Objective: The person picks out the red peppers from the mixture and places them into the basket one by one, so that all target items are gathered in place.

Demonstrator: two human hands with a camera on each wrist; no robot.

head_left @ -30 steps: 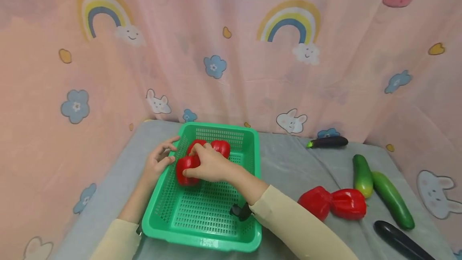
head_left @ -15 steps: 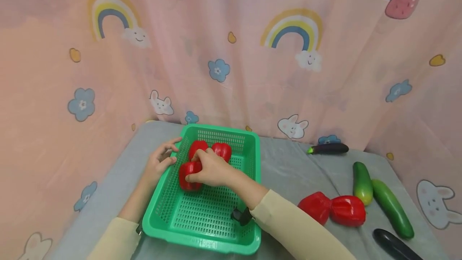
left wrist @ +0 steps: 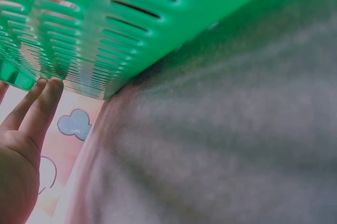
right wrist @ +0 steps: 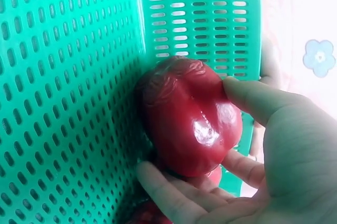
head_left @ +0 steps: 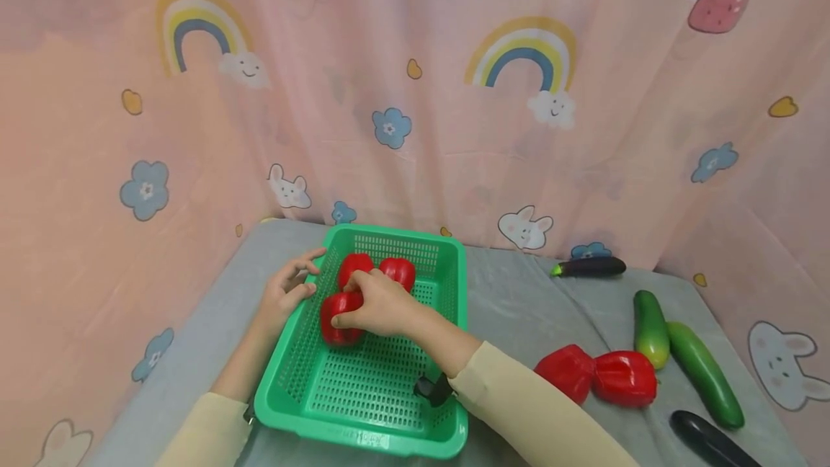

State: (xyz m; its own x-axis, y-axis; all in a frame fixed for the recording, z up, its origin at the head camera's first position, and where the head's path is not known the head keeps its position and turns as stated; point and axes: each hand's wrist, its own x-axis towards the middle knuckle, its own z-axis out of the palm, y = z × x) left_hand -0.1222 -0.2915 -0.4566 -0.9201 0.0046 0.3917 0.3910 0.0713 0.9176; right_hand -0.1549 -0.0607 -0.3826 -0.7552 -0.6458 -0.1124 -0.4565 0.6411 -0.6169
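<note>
A green perforated basket [head_left: 363,438] stands on the grey cloth. In its left part my right hand [head_left: 382,305] grips a red bell pepper [head_left: 338,323], thumb on one side and fingers on the other. The right wrist view shows this bell pepper [right wrist: 189,118] close to the basket's slotted wall. Just behind it in the basket sit two more red bell peppers [head_left: 355,265], [head_left: 400,271], partly hidden by the hand. At the basket's left side, my left hand [head_left: 285,290] touches the rim and outer wall with extended fingers [left wrist: 42,108], holding nothing.
Right of the basket lie two red bell peppers [head_left: 567,373], [head_left: 625,379], two green cucumber-like vegetables [head_left: 650,330], [head_left: 707,373] and two dark eggplants [head_left: 593,267], [head_left: 710,439]. A pink patterned curtain [head_left: 441,150] hangs behind the grey cloth-covered table [head_left: 512,301].
The head view has shifted slightly. The gripped bell pepper and right hand sit a little nearer the basket's front than one second ago. My left hand stays at the rim.
</note>
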